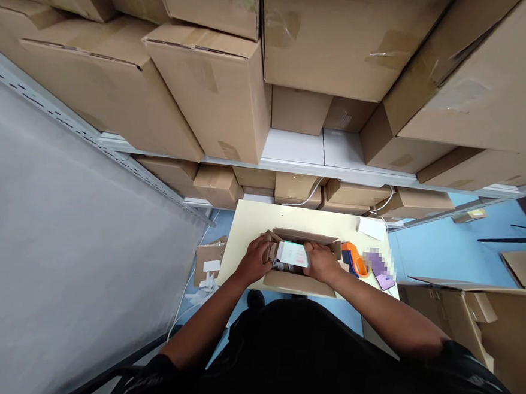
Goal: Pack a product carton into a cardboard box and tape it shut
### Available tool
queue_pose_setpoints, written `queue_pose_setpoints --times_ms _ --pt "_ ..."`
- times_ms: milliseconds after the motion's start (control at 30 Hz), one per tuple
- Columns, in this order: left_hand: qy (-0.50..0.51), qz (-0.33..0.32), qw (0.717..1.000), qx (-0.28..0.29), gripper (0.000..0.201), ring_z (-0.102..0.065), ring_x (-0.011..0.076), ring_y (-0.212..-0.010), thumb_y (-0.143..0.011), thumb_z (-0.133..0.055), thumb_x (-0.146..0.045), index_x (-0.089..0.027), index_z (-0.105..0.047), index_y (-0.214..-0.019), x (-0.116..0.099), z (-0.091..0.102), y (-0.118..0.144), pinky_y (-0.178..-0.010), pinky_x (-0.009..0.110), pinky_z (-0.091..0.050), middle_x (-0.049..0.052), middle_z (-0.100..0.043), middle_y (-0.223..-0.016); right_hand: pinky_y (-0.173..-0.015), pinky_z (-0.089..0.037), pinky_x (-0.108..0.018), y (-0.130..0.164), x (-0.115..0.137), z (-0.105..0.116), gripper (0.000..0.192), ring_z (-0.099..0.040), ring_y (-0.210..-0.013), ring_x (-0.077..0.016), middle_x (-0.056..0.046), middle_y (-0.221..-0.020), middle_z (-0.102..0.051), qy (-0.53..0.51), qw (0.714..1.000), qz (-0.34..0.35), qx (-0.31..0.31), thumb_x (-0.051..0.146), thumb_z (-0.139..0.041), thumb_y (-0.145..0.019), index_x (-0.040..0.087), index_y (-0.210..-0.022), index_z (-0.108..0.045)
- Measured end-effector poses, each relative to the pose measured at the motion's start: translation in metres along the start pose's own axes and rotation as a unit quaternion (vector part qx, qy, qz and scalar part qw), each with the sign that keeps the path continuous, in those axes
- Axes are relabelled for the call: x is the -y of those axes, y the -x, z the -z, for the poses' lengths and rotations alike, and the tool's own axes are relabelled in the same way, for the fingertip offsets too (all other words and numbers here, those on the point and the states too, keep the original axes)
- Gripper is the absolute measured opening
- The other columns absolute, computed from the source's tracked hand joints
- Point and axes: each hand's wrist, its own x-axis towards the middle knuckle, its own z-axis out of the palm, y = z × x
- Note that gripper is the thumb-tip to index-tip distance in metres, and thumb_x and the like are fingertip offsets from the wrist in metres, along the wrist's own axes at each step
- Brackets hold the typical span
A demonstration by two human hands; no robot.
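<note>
An open cardboard box lies on the table in front of me with its long flaps spread. Over its opening is a small white box with green and pink print. My right hand is closed on the right end of this white box. At the left end of the cardboard box, my left hand has its bent fingers around the cardboard edge, with the thumb near the white box's left end. Some greyish contents show beneath the white box, too small to make out.
Right of the cardboard box, an orange tape dispenser and a purple phone lie on the pale table. White paper is at the back right corner. Shelves of cartons rise ahead; a wall stands left.
</note>
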Motion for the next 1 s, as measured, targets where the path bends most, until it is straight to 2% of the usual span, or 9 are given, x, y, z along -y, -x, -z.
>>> queue_pose_setpoints --times_ms 233,433,500,633,833,933,1000 --pt "-0.005 0.011 1.0 0.005 0.062 -0.038 0.0344 -0.153 -0.076 -0.074 -0.018 -0.022 -0.063 -0.137 -0.009 0.006 0.001 -0.128 0.052 -0.035 0.013 -0.04 -0.162 -0.1 -0.047 -0.042 -0.009 -0.013 -0.016 0.05 -0.063 -0.111 -0.0317 -0.016 -0.12 -0.066 -0.002 0.998 0.061 0.012 0.026 -0.075 -0.074 0.015 -0.12 -0.058" --pt "0.017 0.032 0.999 0.0 0.063 -0.038 0.0347 -0.152 -0.074 -0.074 -0.016 -0.022 -0.062 -0.135 -0.013 0.001 0.001 -0.127 0.053 -0.036 0.013 -0.042 -0.161 -0.101 -0.048 -0.041 -0.018 -0.024 -0.028 0.05 -0.063 -0.111 -0.0304 -0.015 -0.12 -0.065 0.001 0.996 0.081 0.024 0.022 -0.075 -0.072 0.015 -0.119 -0.058" --pt "0.032 0.038 0.999 -0.006 0.072 -0.039 0.034 -0.152 -0.072 -0.074 -0.015 -0.022 -0.057 -0.142 -0.009 -0.001 0.002 -0.127 0.053 -0.035 0.013 -0.042 -0.161 -0.101 -0.048 -0.041 -0.019 -0.025 -0.029 0.051 -0.063 -0.111 -0.03 -0.015 -0.12 -0.065 -0.004 0.995 0.092 0.03 0.022 -0.075 -0.072 0.015 -0.12 -0.059" --pt "0.053 0.032 0.998 -0.022 0.096 -0.037 0.035 -0.153 -0.071 -0.075 -0.016 -0.02 -0.036 -0.158 -0.003 -0.002 0.004 -0.128 0.056 -0.032 0.016 -0.04 -0.162 -0.104 -0.047 -0.042 -0.013 -0.031 -0.028 0.055 -0.062 -0.113 -0.03 -0.014 -0.121 -0.065 -0.027 0.993 0.11 0.021 0.026 -0.075 -0.074 0.016 -0.126 -0.058" --pt "0.058 -0.014 0.998 0.007 0.106 -0.027 0.0356 -0.159 -0.072 -0.069 -0.01 -0.022 -0.021 -0.166 -0.006 -0.006 0.004 -0.131 0.056 -0.027 0.016 -0.027 -0.171 -0.102 -0.048 -0.043 -0.01 -0.036 -0.022 0.055 -0.063 -0.111 -0.0309 -0.014 -0.12 -0.066 -0.037 0.99 0.132 0.02 0.027 -0.074 -0.073 0.015 -0.125 -0.059" --pt "0.05 -0.014 0.998 -0.017 0.108 -0.028 0.0364 -0.158 -0.072 -0.071 -0.012 -0.02 -0.018 -0.166 -0.01 -0.006 0.003 -0.13 0.057 -0.027 0.017 -0.032 -0.169 -0.103 -0.048 -0.043 -0.011 -0.038 -0.025 0.055 -0.063 -0.113 -0.0312 -0.014 -0.12 -0.066 -0.045 0.991 0.123 0.018 0.027 -0.075 -0.073 0.015 -0.124 -0.06" --pt "0.037 -0.019 0.999 -0.032 0.103 -0.032 0.0362 -0.156 -0.072 -0.072 -0.013 -0.02 -0.026 -0.164 -0.012 -0.003 0.001 -0.129 0.056 -0.029 0.017 -0.038 -0.164 -0.104 -0.048 -0.042 -0.011 -0.039 -0.028 0.055 -0.063 -0.114 -0.031 -0.014 -0.121 -0.066 -0.055 0.992 0.113 0.016 0.026 -0.075 -0.072 0.016 -0.124 -0.06"
